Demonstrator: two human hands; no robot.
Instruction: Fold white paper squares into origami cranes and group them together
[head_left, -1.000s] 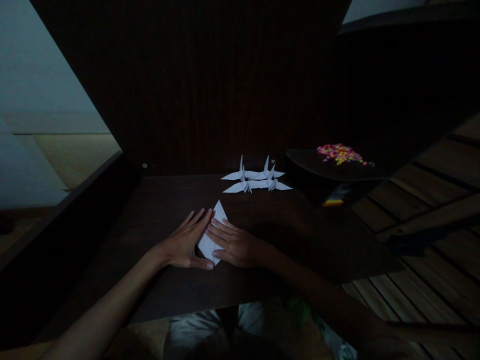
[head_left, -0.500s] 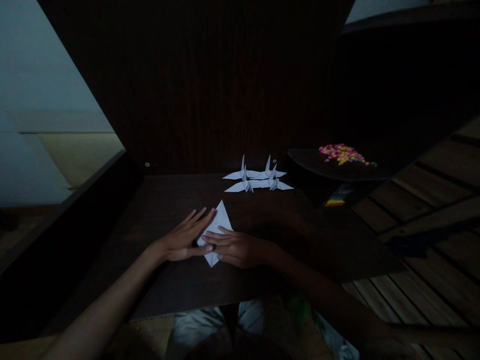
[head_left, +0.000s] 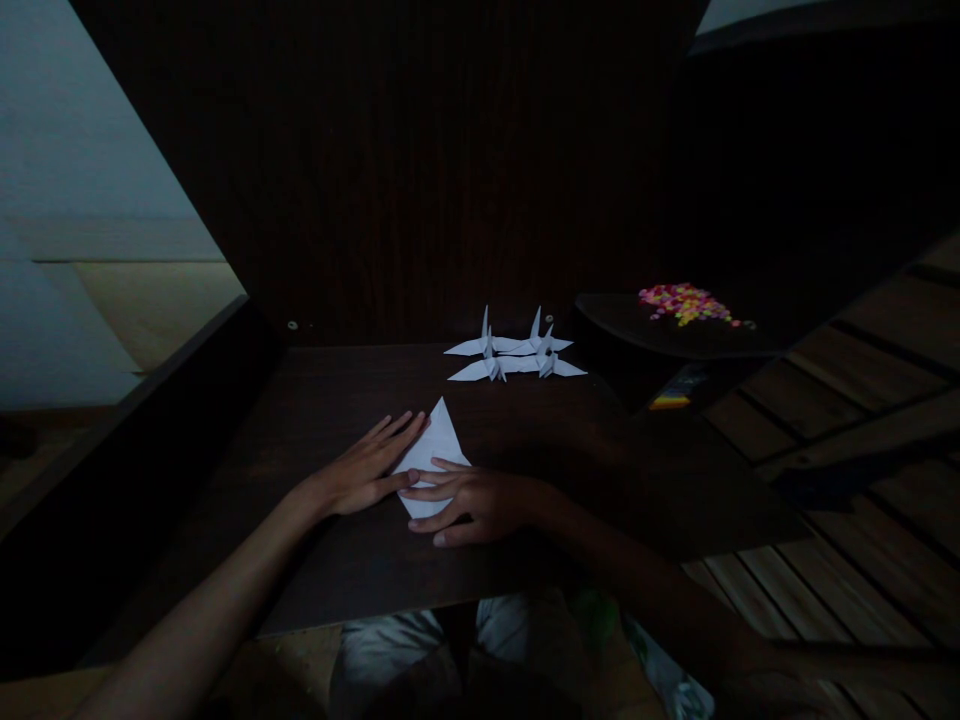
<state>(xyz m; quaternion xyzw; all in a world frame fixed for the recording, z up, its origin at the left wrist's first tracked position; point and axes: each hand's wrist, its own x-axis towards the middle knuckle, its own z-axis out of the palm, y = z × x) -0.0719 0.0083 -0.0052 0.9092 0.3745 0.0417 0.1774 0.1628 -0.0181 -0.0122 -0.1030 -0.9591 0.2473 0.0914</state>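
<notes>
A folded white sheet of paper lies on the dark wooden tabletop, its narrow point facing away from me. My left hand rests flat along the paper's left edge, fingers stretched out and thumb across its middle. From the right, my right hand lies over the lower part with its fingers spread, covering the bottom corner. Both hands touch the paper, and neither grips it. Beyond them stand several folded white paper cranes, set close together in two rows.
A dark back panel rises behind the cranes, and a low side board borders the left. On a rounded shelf at the right lies a heap of small pink and yellow pieces. Slatted wood shows further right.
My right hand's lower fingers have moved down and spread over the paper's bottom corner, which showed before. My left hand has barely shifted. The cranes stay put.
</notes>
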